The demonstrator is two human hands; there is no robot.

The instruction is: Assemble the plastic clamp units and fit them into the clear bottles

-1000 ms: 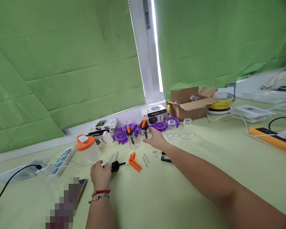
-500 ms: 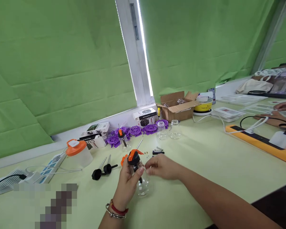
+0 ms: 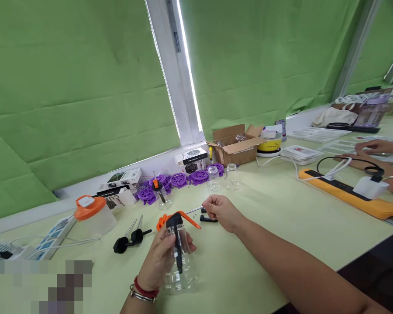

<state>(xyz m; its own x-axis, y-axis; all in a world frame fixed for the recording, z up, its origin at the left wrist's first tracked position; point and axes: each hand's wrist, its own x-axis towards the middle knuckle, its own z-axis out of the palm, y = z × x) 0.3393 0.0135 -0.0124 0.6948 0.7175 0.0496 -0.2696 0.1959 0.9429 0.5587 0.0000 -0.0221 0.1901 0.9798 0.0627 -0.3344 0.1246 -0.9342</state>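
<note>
My left hand [image 3: 159, 257] is wrapped round a clear bottle [image 3: 185, 281] with a black cap and a black tube hanging down inside it. An orange lever [image 3: 190, 219] sticks out from the cap to the right. A thin metal rod [image 3: 194, 210] points up from behind it towards my right hand. With fingertips pinched, my right hand [image 3: 221, 211] is over small black parts [image 3: 208, 219] on the table; what it holds, if anything, is hidden. Orange pieces [image 3: 162, 221] lie behind the bottle. Two black caps with rods [image 3: 136, 237] lie to its left.
Purple ring-shaped parts [image 3: 178, 180] line the back, near small printed boxes [image 3: 191, 157]. Two clear jars [image 3: 232, 178] stand before a cardboard box [image 3: 237, 150]. An orange power strip [image 3: 347, 192] and a co-worker's hands [image 3: 368, 150] are at right, an orange-lidded container [image 3: 100, 222] at left.
The bottle has tipped and come closer in my left hand, its rod now slanting right. My right hand has moved off the bottle to the small black parts, fingers pinched.
</note>
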